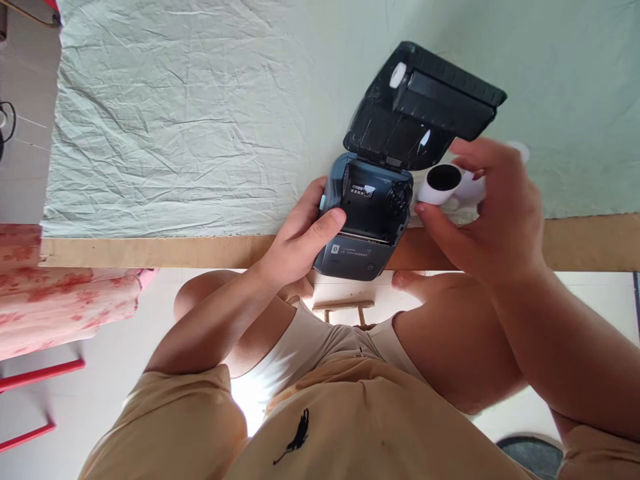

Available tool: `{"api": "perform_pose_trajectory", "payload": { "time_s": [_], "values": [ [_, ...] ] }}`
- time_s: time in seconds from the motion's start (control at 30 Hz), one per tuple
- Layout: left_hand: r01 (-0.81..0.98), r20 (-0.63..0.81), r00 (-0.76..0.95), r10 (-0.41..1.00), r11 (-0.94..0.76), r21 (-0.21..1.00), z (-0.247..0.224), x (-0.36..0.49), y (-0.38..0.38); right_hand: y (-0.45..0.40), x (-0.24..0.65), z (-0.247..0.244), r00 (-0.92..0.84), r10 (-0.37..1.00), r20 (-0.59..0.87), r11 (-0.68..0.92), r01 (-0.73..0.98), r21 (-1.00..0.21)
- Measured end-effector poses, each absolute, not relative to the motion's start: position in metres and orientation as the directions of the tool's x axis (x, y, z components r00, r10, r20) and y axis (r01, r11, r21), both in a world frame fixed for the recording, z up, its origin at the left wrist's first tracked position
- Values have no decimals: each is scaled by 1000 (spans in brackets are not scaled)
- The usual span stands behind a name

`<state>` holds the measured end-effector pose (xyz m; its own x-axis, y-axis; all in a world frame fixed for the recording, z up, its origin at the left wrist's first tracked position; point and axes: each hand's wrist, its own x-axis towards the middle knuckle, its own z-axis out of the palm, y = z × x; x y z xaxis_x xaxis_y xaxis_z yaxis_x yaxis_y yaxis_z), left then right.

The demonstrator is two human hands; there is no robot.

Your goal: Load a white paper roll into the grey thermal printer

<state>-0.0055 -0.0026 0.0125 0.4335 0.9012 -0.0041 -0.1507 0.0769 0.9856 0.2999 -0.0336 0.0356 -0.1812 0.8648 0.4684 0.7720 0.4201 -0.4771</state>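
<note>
A small dark label printer point(357, 257) is tilted over the table's front edge, its black lid point(400, 127) swung up and back. Its roll compartment shows bare inside, with a small white-printed label on the wall. My left hand point(305, 233) grips the printer's left side, thumb on the rim. Just right of the compartment, my right hand point(500, 207) holds a white paper roll point(435, 187) with a dark core between thumb and fingers. More white, rounded items lie behind that hand, partly hidden by the fingers.
A wrinkled pale green cloth point(190, 120) covers the table, whose wooden edge point(160, 252) runs in front of me. At the left are a red-patterned cloth point(75, 293) and red metal bars point(43, 375). A wooden stool point(343, 306) is below.
</note>
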Motion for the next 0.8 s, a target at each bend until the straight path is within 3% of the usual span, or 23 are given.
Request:
{"api": "perform_pose_trajectory", "payload": {
  "time_s": [0.13, 0.3, 0.43, 0.57, 0.8],
  "values": [
    [-153, 4, 429, 903, 69, 986, 14, -5, -4, -39, 284, 47, -19, 787, 617, 470, 666, -579],
    [-177, 55, 426, 903, 23, 984, 10, -7, -4, -35, 259, 54, -110, 659, 744, 629, 623, -464],
    [-156, 40, 443, 896, 33, 987, 6, -10, -3, -29, 255, 53, -237, 659, 714, 600, 739, -307],
    [-148, 36, 464, 885, 37, 988, 3, -12, -2, -25, 258, 51, -294, 658, 693, 632, 716, -296],
    [-227, 165, 539, 826, -47, 973, -4, -15, 3, -20, 260, 44, -354, 666, 656, 613, 761, -211]
  ]
}}
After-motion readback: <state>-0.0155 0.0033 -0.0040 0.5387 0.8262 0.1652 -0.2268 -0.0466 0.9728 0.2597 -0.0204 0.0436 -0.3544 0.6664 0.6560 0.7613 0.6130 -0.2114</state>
